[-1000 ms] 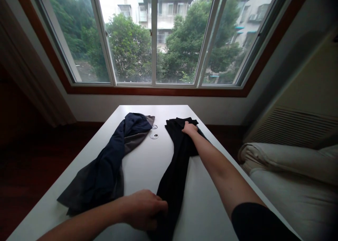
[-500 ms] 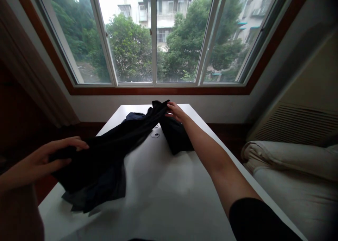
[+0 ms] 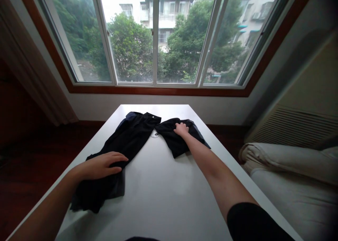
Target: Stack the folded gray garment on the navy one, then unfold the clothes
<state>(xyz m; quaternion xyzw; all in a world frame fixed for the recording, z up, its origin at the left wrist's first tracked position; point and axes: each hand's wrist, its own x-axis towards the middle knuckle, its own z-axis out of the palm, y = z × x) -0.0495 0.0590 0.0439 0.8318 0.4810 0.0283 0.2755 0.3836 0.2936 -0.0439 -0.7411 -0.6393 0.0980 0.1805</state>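
A black garment (image 3: pixel 137 139) lies spread on the white table (image 3: pixel 158 198) in two parts that form an upside-down V; its exact kind is hard to tell. Dark blue and greyish cloth shows at its edges, and a small pale spot is near its top. My left hand (image 3: pixel 105 163) rests flat on the longer left part, fingers stretched out. On the shorter right part, my right hand (image 3: pixel 182 128) has its fingers bent into the fabric, gripping it. Between the two parts a round cable-hole cover (image 3: pixel 154 134) shows in the tabletop.
Beyond the table's far edge is a wall with a wide wood-framed window (image 3: pixel 158 90). To the right lie rolled and folded pale padded covers (image 3: pixel 290 160), beside a slatted panel (image 3: pixel 303 125). A curtain (image 3: pixel 39 75) hangs at left.
The raised stretch of black cloth has come down onto the table. My left hand has moved right and lies flat on it. My right hand has let go of the top and moved slightly right and down.
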